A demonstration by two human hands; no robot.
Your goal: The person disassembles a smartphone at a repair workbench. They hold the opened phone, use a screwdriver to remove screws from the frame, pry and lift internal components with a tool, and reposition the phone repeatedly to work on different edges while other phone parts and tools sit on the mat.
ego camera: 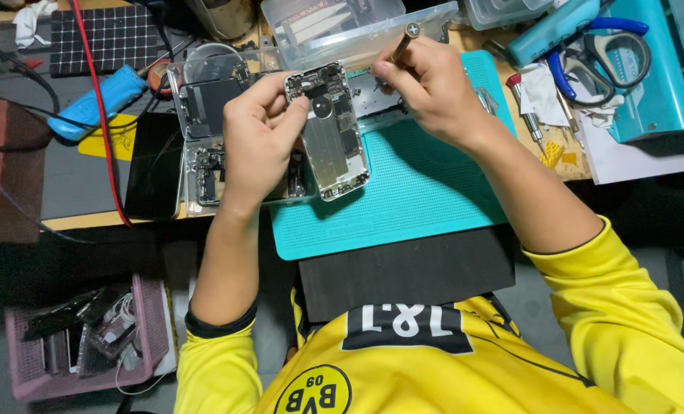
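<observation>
Here, nearest the camera, the person's yellow sleeves fill the bottom of the frame, and a pink basket (pixel 27 360) of loose parts sits at the lower left. Just above the chest lies a black foam pad (pixel 407 272), and beyond it a teal work mat (pixel 426 192) on the table (pixel 77 180).

Over the mat's left part, the left hand (pixel 258 142) holds an opened phone chassis (pixel 328 130) tilted up off the mat, its grip closed around the left edge, with thumb and fingertips on the upper end. The chassis shows its metal interior, at the centre of the frame.

The right hand (pixel 430 88) is pinched shut on a small screwdriver (pixel 405 40), whose round cap points to the upper centre; the tip is hidden behind the fingers, near the chassis's top right corner.

Left of the left hand lie a dark phone screen (pixel 154 165) and more opened phone parts. Farther back, a red cable (pixel 97 100) crosses the upper left, beside a blue tool (pixel 100 100). A clear plastic box (pixel 350 31) stands at the top centre, and blue-handled scissors (pixel 603 54) lie at the upper right.
</observation>
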